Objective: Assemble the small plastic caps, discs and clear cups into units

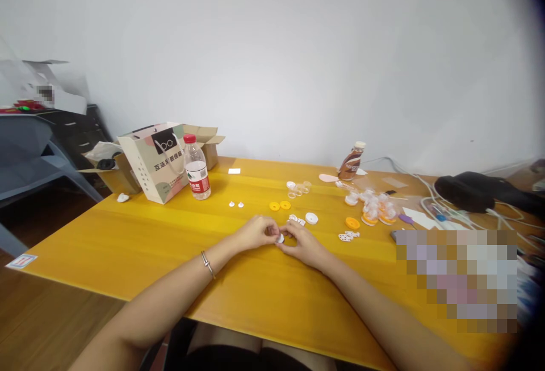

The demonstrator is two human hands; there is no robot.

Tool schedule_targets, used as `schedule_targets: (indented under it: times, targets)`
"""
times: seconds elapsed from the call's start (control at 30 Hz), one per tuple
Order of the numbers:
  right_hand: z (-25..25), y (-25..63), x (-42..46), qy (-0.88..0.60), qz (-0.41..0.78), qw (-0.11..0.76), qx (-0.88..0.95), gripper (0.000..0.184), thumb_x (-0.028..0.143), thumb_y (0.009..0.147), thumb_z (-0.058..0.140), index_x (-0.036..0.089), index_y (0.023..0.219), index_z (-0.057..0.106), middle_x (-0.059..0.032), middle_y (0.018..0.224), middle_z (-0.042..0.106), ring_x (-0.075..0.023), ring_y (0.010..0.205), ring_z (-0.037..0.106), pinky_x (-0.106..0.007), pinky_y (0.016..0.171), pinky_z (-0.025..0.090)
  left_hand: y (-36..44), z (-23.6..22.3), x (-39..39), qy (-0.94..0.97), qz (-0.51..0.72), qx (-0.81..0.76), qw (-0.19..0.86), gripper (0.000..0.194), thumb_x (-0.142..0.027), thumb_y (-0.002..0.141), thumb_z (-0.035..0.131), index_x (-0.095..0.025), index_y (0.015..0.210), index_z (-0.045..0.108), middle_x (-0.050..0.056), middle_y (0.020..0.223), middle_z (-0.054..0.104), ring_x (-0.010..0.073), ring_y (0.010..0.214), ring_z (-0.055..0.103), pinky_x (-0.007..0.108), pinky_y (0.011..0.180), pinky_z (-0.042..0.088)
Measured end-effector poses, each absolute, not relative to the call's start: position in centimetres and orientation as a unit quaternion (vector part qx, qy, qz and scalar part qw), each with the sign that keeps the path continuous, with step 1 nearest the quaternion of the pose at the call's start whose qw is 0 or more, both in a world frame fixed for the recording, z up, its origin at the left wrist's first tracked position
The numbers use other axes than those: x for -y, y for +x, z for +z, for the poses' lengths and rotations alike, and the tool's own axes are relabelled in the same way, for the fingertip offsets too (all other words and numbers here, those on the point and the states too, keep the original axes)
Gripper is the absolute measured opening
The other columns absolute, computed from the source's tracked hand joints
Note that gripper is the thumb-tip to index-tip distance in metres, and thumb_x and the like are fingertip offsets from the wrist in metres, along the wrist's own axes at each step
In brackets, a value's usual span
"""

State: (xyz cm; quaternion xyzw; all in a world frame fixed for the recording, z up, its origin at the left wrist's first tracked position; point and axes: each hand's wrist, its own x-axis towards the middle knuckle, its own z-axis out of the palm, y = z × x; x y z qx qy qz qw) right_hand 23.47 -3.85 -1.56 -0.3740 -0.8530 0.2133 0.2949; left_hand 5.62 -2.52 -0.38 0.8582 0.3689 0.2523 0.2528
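Near the middle of the yellow table, my left hand [260, 232] and my right hand [301, 241] meet with their fingers closed around a small white round piece [280, 239]. The fingers partly cover it, so its exact kind is hidden. Just beyond my right hand lie some white perforated pieces [297, 220] and a white disc [311, 218]. Two yellow discs [280, 206] rest farther back. Left of them sit two small white pointed pieces [236, 204]. To the right are an orange disc [352, 223] and more white perforated pieces [349, 236].
Clear round caps [299, 189] and a cluster of clear-and-orange assemblies [377, 207] lie at the back right, by a brown bottle [351, 161]. A water bottle [197, 168], paper bag [155, 161] and cardboard boxes [208, 143] stand at left. Cables [430, 195] tangle at far right.
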Motion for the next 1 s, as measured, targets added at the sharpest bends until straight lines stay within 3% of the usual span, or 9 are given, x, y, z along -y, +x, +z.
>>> schedule_targets:
  times: [0.1,0.2,0.3,0.53,0.7,0.77,0.83,1.0]
  targets:
    - [-0.2,24.0,3.8,-0.382,0.27,0.343,0.815,0.024,0.033,0.069,0.06,0.02,0.089,0.06,-0.002,0.075,0.054,-0.0153,0.07,0.05,-0.028,0.066,0.041,5.6,-0.3,2.6,0.856,0.245,-0.376,0.256,0.013,-0.024,0.072,0.056,-0.012,0.073,0.06,0.002,0.074,0.064,0.0103,0.067,0.056,0.018,0.064,0.041]
    - [2.1,26.0,3.1,-0.441,0.299,0.496,0.686,0.027,0.04,0.074,0.053,0.019,0.09,0.059,-0.0025,0.074,0.057,-0.0141,0.066,0.051,-0.027,0.063,0.041,5.6,0.0,2.7,0.859,0.24,-0.377,0.252,0.013,-0.023,0.072,0.054,-0.012,0.074,0.061,0.002,0.074,0.064,0.0105,0.067,0.056,0.018,0.065,0.041]
    - [3.6,28.2,2.1,-0.456,0.247,0.633,0.575,0.029,0.044,0.075,0.05,0.017,0.081,0.06,-0.0007,0.064,0.054,-0.0121,0.06,0.049,-0.025,0.059,0.04,5.4,0.2,2.8,0.859,0.232,-0.38,0.252,0.014,-0.023,0.073,0.053,-0.012,0.075,0.062,0.003,0.076,0.065,0.0109,0.069,0.057,0.018,0.066,0.041]
    - [2.4,30.3,0.0,-0.49,0.228,0.661,0.521,0.023,0.038,0.072,0.054,0.016,0.072,0.062,0.002,0.058,0.053,-0.0094,0.054,0.048,-0.022,0.056,0.039,5.3,0.2,2.7,0.869,0.213,-0.384,0.229,0.015,-0.026,0.07,0.056,-0.013,0.075,0.061,0.002,0.074,0.065,0.0109,0.068,0.056,0.018,0.065,0.04]
    - [2.1,33.5,-1.8,-0.517,0.223,0.723,0.4,0.026,0.038,0.074,0.046,0.016,0.067,0.058,0.0014,0.055,0.054,-0.009,0.047,0.046,-0.02,0.044,0.034,5.4,0.2,2.8,0.878,0.203,-0.384,0.199,0.012,-0.024,0.07,0.054,-0.013,0.071,0.06,0.001,0.07,0.064,0.0099,0.063,0.054,0.018,0.061,0.038]
    - [2.1,34.7,-2.2,-0.545,0.206,0.704,0.407,0.027,0.038,0.074,0.044,0.016,0.065,0.056,0.001,0.055,0.054,-0.0093,0.046,0.046,-0.021,0.043,0.034,5.4,0.1,2.8,0.882,0.2,-0.384,0.189,0.012,-0.023,0.07,0.054,-0.013,0.07,0.06,0.001,0.068,0.063,0.0093,0.061,0.053,0.018,0.059,0.037]
    - [1.9,35.3,-2.2,-0.599,0.166,0.628,0.468,0.027,0.038,0.074,0.043,0.016,0.064,0.056,-0.0002,0.056,0.056,-0.0108,0.048,0.048,-0.022,0.046,0.035,5.4,0.0,2.7,0.883,0.196,-0.382,0.191,0.011,-0.023,0.069,0.054,-0.013,0.07,0.06,0.0,0.067,0.062,0.0087,0.059,0.052,0.017,0.058,0.036]
    - [1.1,35.0,-1.6,-0.705,0.022,0.309,0.638,0.027,0.033,0.076,0.042,0.017,0.058,0.054,-0.0064,0.06,0.059,-0.0172,0.06,0.054,-0.025,0.052,0.031,5.3,-0.3,2.3,0.885,0.185,-0.368,0.218,0.012,-0.024,0.069,0.054,-0.013,0.07,0.059,0.0,0.067,0.062,0.0078,0.058,0.052,0.016,0.057,0.037]
